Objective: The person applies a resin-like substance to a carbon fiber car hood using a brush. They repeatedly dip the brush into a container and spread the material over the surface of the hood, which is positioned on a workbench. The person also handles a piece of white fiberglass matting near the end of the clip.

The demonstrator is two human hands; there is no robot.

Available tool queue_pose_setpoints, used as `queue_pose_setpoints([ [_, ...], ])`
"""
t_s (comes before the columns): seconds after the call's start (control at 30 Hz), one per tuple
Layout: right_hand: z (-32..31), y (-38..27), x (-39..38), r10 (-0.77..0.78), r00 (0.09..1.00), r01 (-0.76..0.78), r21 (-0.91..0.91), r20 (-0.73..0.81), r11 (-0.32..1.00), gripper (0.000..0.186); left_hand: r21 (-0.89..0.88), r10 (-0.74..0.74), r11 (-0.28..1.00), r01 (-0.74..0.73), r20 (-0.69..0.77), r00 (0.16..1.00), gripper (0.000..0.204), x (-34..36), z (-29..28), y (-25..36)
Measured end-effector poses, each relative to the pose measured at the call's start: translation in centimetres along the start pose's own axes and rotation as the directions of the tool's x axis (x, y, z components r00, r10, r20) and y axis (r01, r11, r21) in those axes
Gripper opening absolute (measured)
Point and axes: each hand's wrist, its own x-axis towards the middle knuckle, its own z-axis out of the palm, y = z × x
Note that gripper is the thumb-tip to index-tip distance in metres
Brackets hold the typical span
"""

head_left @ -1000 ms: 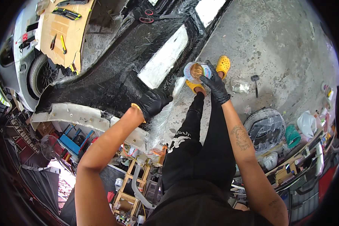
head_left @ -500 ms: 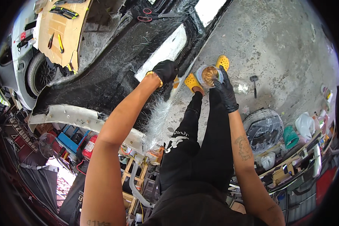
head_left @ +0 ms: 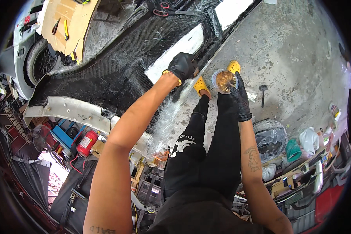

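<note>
My left hand (head_left: 182, 66), in a black glove, is closed over the edge of a black fibre-woven car body panel (head_left: 117, 58). It grips what looks like a small brush, of which only a tan bit (head_left: 196, 72) shows beside the fingers. Under and next to this hand lies a white rectangular strip (head_left: 175, 48) set in the panel. Further right, my gloved right hand (head_left: 241, 97) is wrapped round a clear plastic tub (head_left: 215, 81) of amber liquid, held over the floor near my yellow clogs (head_left: 201, 85).
Loose white glass fibres (head_left: 165, 121) hang off the panel's near edge. Scissors (head_left: 165, 11) with red handles lie on its far part. Cardboard (head_left: 72, 23) at the left bears pliers and a yellow cutter. A black mallet (head_left: 263, 95) lies on the concrete floor (head_left: 292, 50).
My left hand has moved right and slightly away along the panel edge, and the tan part has turned mostly behind the fingers. The tub has shifted a little right. The view has also shifted.
</note>
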Motion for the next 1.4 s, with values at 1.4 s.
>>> queue_pose_setpoints([
  [1.4, 4.9, -2.4, 2.3, 0.042, 0.98, -0.021, -0.111, 0.193, 0.994, 0.078, -0.199, 0.246, 0.936, -0.292, -0.226, 0.943, 0.016, -10.6, -11.5, 4.1],
])
